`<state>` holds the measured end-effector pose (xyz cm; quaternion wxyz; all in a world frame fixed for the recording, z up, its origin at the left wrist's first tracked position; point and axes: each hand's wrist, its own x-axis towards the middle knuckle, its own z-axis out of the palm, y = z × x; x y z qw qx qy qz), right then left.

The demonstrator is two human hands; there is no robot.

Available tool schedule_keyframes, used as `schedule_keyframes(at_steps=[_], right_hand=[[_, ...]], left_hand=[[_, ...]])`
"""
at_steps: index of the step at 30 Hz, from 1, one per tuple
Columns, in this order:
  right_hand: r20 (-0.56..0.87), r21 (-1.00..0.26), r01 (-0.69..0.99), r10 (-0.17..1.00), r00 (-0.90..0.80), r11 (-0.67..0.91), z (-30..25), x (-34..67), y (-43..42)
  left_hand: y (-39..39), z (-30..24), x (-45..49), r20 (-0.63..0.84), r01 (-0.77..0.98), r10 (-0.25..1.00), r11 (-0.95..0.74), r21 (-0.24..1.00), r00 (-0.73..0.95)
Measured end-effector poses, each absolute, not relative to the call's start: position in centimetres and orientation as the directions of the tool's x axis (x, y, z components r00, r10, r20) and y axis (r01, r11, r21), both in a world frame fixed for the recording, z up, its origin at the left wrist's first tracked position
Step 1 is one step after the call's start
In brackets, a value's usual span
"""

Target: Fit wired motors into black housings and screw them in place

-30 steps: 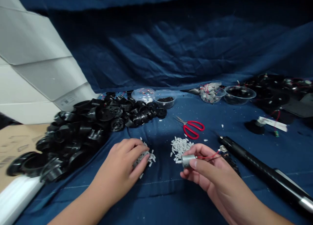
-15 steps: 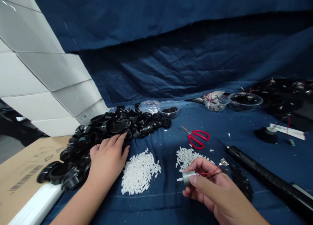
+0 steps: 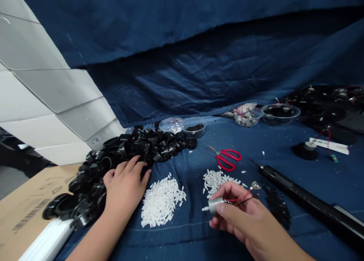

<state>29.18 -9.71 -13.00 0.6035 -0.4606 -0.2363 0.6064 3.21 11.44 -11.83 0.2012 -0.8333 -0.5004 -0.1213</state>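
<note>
Blue cloth desk (image 3: 176, 246): left hand (image 3: 125, 189) spread against black plastic housings (image 3: 127, 149), right hand (image 3: 239, 215) pinching a silver motor (image 3: 215, 205) by its casing, leads (image 3: 239, 199) free.

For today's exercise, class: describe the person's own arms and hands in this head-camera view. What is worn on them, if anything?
Both are bare: the left hand and right hand wear no gloves, rings or watch, and the forearms show no sleeves or markings.
</note>
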Motion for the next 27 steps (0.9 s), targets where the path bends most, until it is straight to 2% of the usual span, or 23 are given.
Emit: schedule_keyframes(at_steps=[8, 15, 24, 27], right_hand=[[-0.259, -0.844, -0.517, 0.953, 0.159, -0.143, -12.9, 29.4, -9.7], [-0.267, -0.862, -0.484, 0.947, 0.176, -0.153, -12.8, 29.4, -9.7], [-0.287, -0.851, -0.501, 0.939, 0.189, -0.159, -12.4, 29.7, -9.4], [-0.301, -0.862, -0.475, 0.933, 0.196, -0.178, -12.1, 29.7, -9.4]], left_hand=[[11.5, -11.6, 3.5, 0.430, 0.912, 0.808, -0.396, -0.108, 0.402], [11.4, -11.6, 3.1, 0.434, 0.896, 0.802, -0.442, -0.035, 0.412], [9.5, -9.6, 2.8, 0.544, 0.848, 0.701, -0.529, -0.036, 0.460], [8.7, -9.4, 3.3, 0.584, 0.794, 0.657, -0.607, 0.035, 0.477]])
